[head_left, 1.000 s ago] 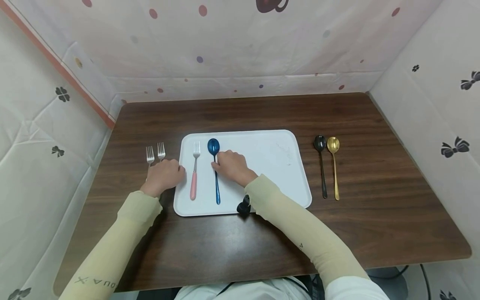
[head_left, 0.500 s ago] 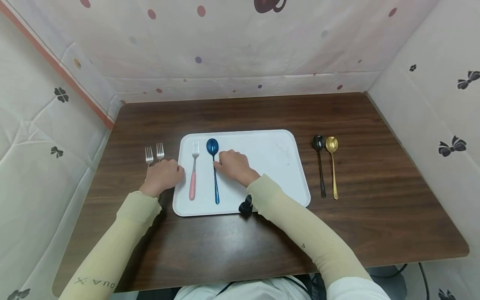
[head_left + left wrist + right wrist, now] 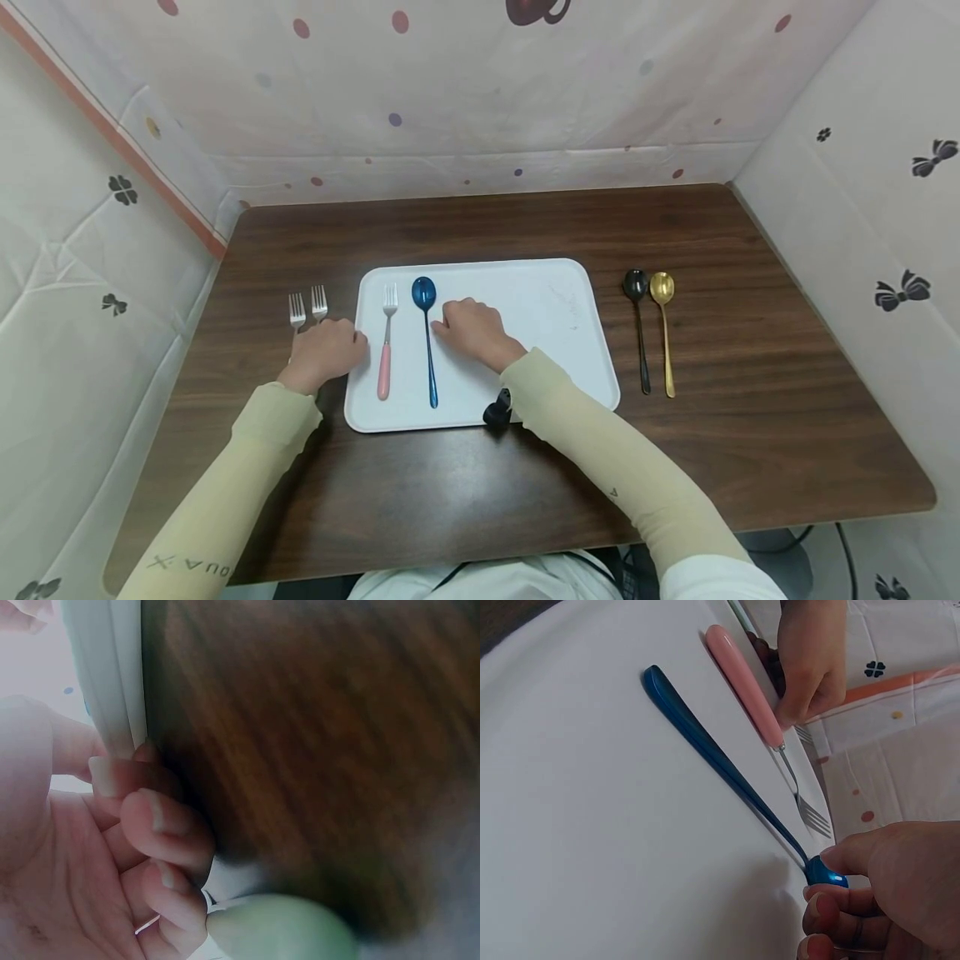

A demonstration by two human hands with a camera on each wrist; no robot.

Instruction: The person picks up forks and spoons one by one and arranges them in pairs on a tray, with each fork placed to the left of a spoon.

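My left hand (image 3: 324, 354) grips the left edge of a white tray (image 3: 525, 292), fingers curled at its rim in the left wrist view. On the tray lie a fork (image 3: 386, 367) with a pink handle and, to its right, a blue spoon (image 3: 430, 358). My right hand (image 3: 476, 332) hangs over the tray just right of the spoon, fingers loosely curled and nothing held. In the right wrist view its thumb and fingertips overlap the spoon's bowl (image 3: 826, 874); the head view shows a gap between thumb and spoon.
Two forks (image 3: 297, 312) lie left of the tray, handles hidden by my left hand. A blurred pale green rounded thing (image 3: 281, 930) shows below the left fingers. Right of the tray lie a black spoon (image 3: 639, 333) and a gold spoon (image 3: 665, 333) on the brown table (image 3: 765, 400).
My right hand has drawn a little to the right, away from the blue spoon, its thumb parting from the handle. My left hand keeps its place at the tray edge.
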